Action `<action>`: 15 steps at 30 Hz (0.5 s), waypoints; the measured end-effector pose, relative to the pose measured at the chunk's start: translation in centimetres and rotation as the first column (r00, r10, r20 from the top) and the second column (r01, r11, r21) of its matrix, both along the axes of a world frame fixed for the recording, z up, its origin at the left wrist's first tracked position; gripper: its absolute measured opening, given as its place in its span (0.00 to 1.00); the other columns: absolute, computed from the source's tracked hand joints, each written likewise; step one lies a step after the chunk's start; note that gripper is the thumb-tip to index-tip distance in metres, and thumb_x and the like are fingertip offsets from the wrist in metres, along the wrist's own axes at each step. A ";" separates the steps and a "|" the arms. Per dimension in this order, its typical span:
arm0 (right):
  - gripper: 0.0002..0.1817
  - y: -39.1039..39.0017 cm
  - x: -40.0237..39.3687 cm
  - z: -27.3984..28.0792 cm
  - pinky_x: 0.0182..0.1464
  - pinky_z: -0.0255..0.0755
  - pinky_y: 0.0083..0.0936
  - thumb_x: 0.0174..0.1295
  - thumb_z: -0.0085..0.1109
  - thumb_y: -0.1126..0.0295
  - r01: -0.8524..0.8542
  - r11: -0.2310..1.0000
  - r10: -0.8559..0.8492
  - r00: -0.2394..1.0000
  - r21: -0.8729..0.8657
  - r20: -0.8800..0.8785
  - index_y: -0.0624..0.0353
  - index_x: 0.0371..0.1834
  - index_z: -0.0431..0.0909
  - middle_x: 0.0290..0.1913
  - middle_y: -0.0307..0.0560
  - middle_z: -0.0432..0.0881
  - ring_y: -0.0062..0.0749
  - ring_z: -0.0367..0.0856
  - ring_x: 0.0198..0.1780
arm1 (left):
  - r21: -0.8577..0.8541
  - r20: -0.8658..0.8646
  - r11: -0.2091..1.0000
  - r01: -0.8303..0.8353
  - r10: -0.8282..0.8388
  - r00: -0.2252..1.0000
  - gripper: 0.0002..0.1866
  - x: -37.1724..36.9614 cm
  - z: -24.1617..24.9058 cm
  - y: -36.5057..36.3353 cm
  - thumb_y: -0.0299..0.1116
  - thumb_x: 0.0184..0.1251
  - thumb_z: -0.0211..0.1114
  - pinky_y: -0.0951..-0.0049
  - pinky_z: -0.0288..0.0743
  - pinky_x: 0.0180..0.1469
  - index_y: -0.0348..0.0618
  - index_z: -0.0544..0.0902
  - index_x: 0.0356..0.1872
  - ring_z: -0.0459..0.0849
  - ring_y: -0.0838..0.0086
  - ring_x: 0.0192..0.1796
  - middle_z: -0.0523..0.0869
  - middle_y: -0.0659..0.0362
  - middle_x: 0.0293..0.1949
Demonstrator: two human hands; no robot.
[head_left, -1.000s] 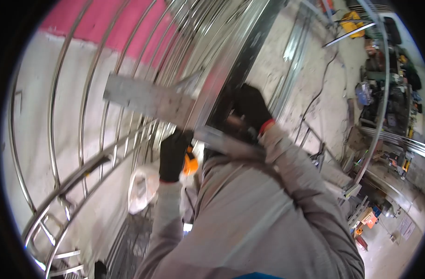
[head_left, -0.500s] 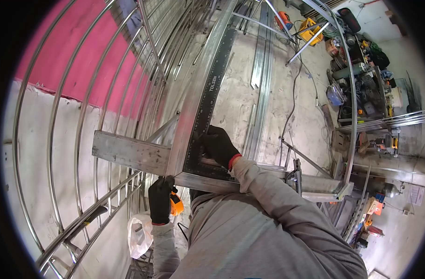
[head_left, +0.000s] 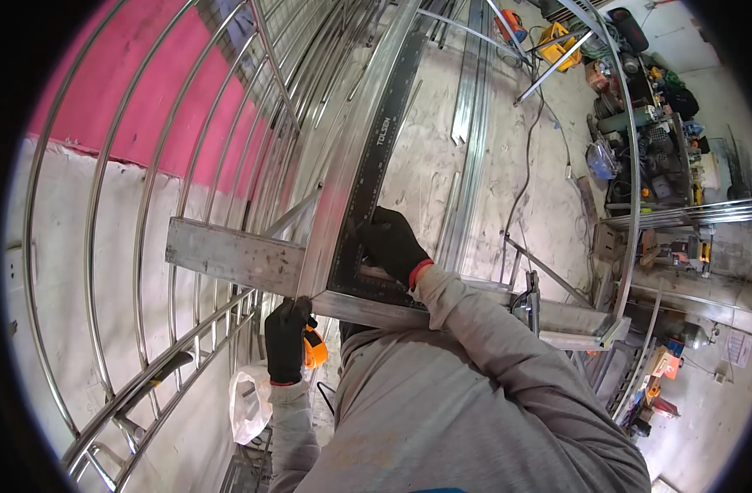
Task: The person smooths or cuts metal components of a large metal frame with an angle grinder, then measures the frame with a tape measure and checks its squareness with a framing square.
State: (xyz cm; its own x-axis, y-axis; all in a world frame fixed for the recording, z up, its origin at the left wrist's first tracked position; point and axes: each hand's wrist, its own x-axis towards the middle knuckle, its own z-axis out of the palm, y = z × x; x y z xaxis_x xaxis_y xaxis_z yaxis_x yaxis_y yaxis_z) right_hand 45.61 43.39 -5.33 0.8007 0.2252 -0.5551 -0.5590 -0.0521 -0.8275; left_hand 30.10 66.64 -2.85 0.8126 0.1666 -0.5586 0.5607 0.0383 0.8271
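Note:
A black L-shaped carpenter's square [head_left: 382, 135] marked TOLSEN lies along a metal tube frame [head_left: 336, 185], its short arm beside the front tube. My right hand [head_left: 391, 244], in a black glove, is closed over the square's long arm near its inside corner. My left hand [head_left: 286, 343], also gloved, is at the frame's near left corner, fingertips touching the tube there. An orange and black tape measure [head_left: 315, 351] shows against its palm, mostly hidden by the closed fingers. A short flat-sided tube [head_left: 235, 256] juts out left from the frame.
A railing of shiny bars [head_left: 150, 181] stands close on the left. A clamp [head_left: 526, 304] grips the front tube at right. Long metal profiles [head_left: 462, 177] and a cable [head_left: 520, 193] lie on the floor. A white plastic bag [head_left: 250, 405] hangs below my left hand.
The view has shifted slightly, so the frame sits a little higher in it. Both hands stay in the same places on the square and at the frame corner.

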 end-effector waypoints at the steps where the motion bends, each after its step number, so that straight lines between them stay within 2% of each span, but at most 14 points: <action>1: 0.12 -0.1 0.0 0.0 0.30 0.77 0.23 0.76 0.66 0.60 -0.027 1.000 0.027 1.000 -0.009 -0.003 0.57 0.48 0.86 0.33 0.32 0.81 0.18 0.78 0.29 | 0.001 -0.004 1.000 -0.001 0.001 1.000 0.18 0.0 0.1 0.0 0.45 0.79 0.68 0.74 0.68 0.30 0.40 0.85 0.34 0.76 0.82 0.26 0.81 0.64 0.25; 5: 0.12 0.1 0.0 0.1 0.30 0.78 0.24 0.76 0.66 0.59 -0.020 1.000 0.020 1.000 -0.010 -0.012 0.57 0.48 0.86 0.33 0.33 0.81 0.18 0.78 0.29 | -0.012 -0.004 1.000 -0.014 0.014 1.000 0.17 0.0 0.2 -0.2 0.45 0.79 0.68 0.75 0.68 0.33 0.40 0.85 0.36 0.76 0.83 0.28 0.80 0.65 0.25; 7: 0.08 0.3 0.1 -0.3 0.25 0.74 0.27 0.74 0.62 0.69 0.014 0.999 -0.013 1.000 -0.042 0.020 0.61 0.47 0.85 0.28 0.35 0.80 0.20 0.77 0.25 | -0.008 0.013 1.000 -0.006 0.006 1.000 0.17 0.0 0.2 -0.2 0.45 0.79 0.68 0.75 0.69 0.34 0.40 0.85 0.36 0.76 0.83 0.29 0.80 0.65 0.26; 11: 0.08 0.1 0.0 -0.4 0.26 0.75 0.27 0.74 0.62 0.68 -0.002 1.000 0.002 1.000 -0.019 0.024 0.61 0.46 0.85 0.28 0.36 0.81 0.21 0.78 0.25 | -0.007 0.008 1.000 0.004 -0.004 1.000 0.18 -0.2 -0.3 0.1 0.45 0.80 0.68 0.74 0.68 0.35 0.39 0.85 0.36 0.75 0.83 0.30 0.80 0.65 0.26; 13: 0.07 0.1 0.0 -0.7 0.26 0.76 0.26 0.75 0.62 0.68 -0.014 1.000 0.016 0.995 -0.022 0.102 0.60 0.45 0.85 0.28 0.37 0.82 0.22 0.79 0.25 | -0.031 0.055 0.999 -0.013 0.014 0.998 0.19 -0.6 -1.2 0.2 0.46 0.79 0.69 0.74 0.68 0.35 0.40 0.85 0.34 0.74 0.83 0.30 0.79 0.66 0.25; 15: 0.07 -0.3 0.2 -0.3 0.26 0.77 0.26 0.76 0.61 0.67 0.002 0.999 -0.005 0.998 0.039 0.066 0.59 0.44 0.85 0.28 0.37 0.82 0.22 0.80 0.25 | -0.036 0.029 0.999 -0.028 0.029 0.999 0.19 -0.6 -1.1 0.1 0.46 0.79 0.69 0.74 0.67 0.35 0.40 0.85 0.34 0.74 0.83 0.30 0.78 0.66 0.25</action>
State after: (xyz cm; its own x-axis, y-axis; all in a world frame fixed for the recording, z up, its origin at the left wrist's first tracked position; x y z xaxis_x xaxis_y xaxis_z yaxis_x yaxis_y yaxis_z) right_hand 45.77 43.11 -5.59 0.8362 0.2426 -0.4919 -0.5033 -0.0172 -0.8640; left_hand 29.47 66.79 -3.99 0.8237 0.1703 -0.5408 0.5347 0.0840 0.8408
